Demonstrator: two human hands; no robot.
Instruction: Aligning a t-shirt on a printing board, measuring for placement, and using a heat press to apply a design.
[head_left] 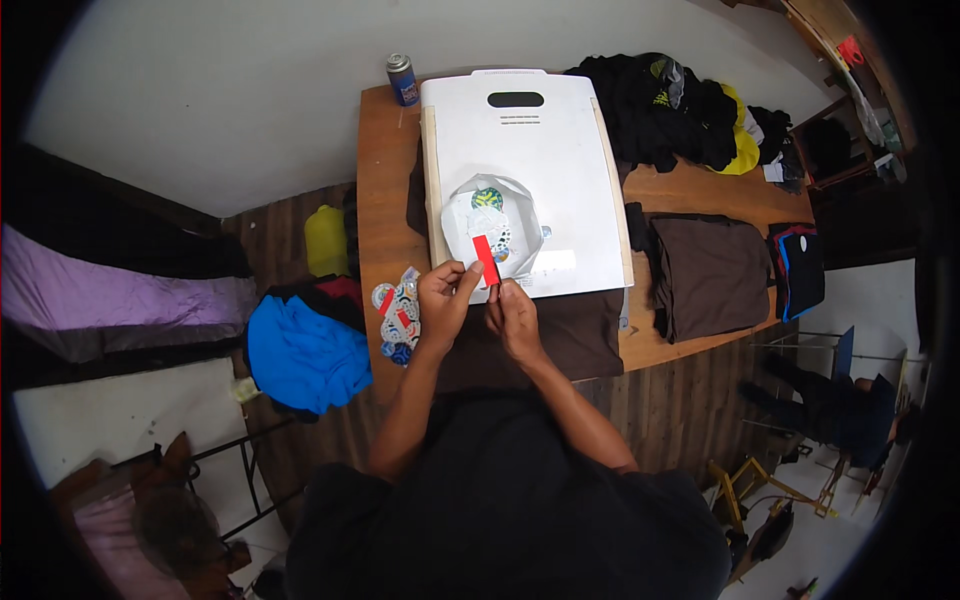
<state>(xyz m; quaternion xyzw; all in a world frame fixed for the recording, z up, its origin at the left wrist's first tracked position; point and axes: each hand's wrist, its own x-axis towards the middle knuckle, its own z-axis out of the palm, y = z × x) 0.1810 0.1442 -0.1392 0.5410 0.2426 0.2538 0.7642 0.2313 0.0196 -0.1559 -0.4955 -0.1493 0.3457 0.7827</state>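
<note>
Between my hands is a narrow red strip (484,250), its upper end leaning over a white, crumpled-edged round container (456,207). My left hand (445,305) is closed, its thumb pressed against the strip's left side. My right hand (515,318) pinches the strip's lower end. Inside the container lie several round printed stickers (487,200), green, white and blue; the strip partly covers them. The container rests on a large white panel (560,170) with a dark slot at its far end. Dark brown cloth (570,330) shows under the panel's near edge.
More loose stickers (400,320) lie left of my left hand on the wooden table (380,190). A spray can (402,80) stands far left. Folded brown garments (708,275) and piled black clothes (650,110) lie right. Blue cloth (308,350) hangs left; another person (850,415) is at right.
</note>
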